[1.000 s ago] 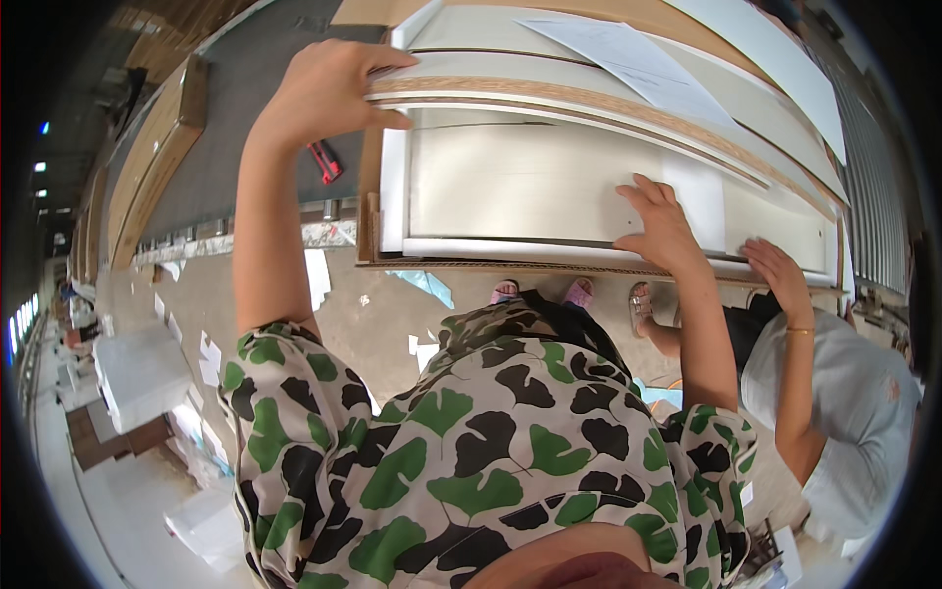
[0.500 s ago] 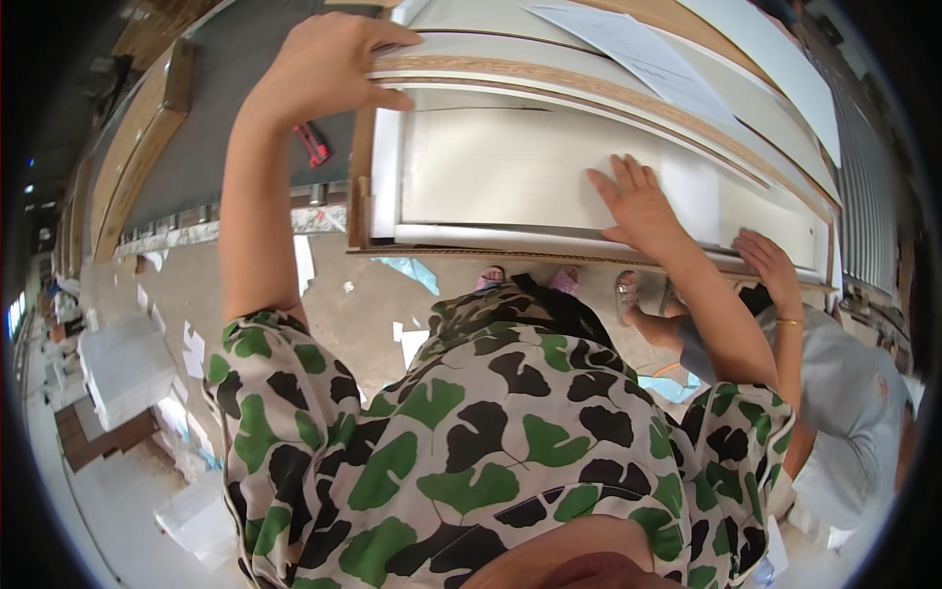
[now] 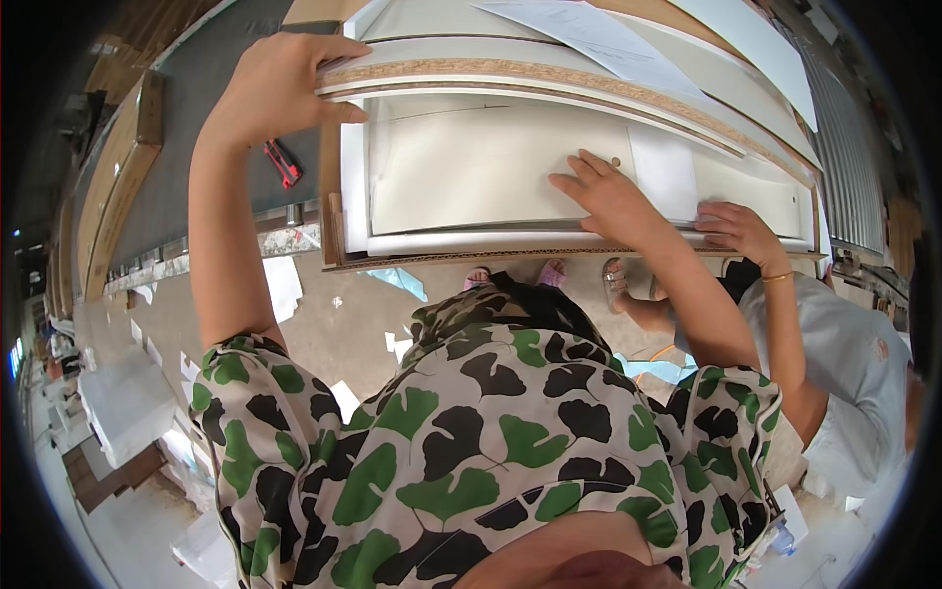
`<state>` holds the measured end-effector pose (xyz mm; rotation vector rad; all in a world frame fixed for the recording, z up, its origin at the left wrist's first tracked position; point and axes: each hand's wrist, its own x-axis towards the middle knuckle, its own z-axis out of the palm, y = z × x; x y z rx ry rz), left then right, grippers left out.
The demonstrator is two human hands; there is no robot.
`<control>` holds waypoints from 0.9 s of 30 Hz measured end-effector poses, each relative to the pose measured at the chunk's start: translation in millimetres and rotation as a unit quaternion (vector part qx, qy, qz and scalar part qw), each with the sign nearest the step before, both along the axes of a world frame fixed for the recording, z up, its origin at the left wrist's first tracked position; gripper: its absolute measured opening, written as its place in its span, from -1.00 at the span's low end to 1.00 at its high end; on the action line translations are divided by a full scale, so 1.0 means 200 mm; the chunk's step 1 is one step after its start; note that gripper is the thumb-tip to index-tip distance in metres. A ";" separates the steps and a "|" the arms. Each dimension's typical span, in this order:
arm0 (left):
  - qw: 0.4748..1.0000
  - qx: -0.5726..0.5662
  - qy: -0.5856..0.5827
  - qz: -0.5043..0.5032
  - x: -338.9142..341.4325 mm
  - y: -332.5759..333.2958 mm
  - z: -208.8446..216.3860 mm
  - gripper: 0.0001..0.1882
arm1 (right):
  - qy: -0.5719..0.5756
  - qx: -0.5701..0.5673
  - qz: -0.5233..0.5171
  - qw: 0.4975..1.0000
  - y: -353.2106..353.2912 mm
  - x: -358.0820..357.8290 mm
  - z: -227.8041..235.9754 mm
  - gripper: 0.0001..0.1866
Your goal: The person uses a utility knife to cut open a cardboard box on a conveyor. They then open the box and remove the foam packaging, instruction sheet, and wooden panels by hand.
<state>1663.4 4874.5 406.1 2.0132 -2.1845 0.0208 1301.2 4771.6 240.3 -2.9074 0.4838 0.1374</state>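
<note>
Open panel face at centre, crowded edges

The white panel point(image 3: 471, 167) lies bare between the left hand point(image 3: 280, 88) at upper left and right hand point(image 3: 613, 196); a co-worker's hand point(image 3: 741, 228) blocks the right end, the raised board point(image 3: 549, 79) overhangs above.

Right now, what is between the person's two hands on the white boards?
In the head view, only the bare face of the flat white panel lies between the left hand, gripping the chipboard-edged board, and the right hand.

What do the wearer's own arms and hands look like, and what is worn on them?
Both hands, left hand and right hand, are bare, without gloves or visible jewellery. The forearms are uncovered; short sleeves of a white top printed with green and black fan-shaped leaves end near the elbows.
</note>
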 end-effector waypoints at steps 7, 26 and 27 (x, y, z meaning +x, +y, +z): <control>1.000 0.002 -0.009 -0.005 0.01 -0.01 -0.01 -0.40 | -0.109 0.052 -0.020 0.993 -0.07 -0.04 0.18 -0.57; 0.994 0.091 0.052 0.037 -0.07 -0.08 0.18 -0.48 | -0.234 -0.168 -0.098 0.953 -0.33 0.08 0.22 -0.62; 0.993 0.098 0.057 0.043 -0.06 -0.08 0.18 -0.47 | -0.247 -0.154 -0.104 0.951 -0.33 0.09 0.20 -0.61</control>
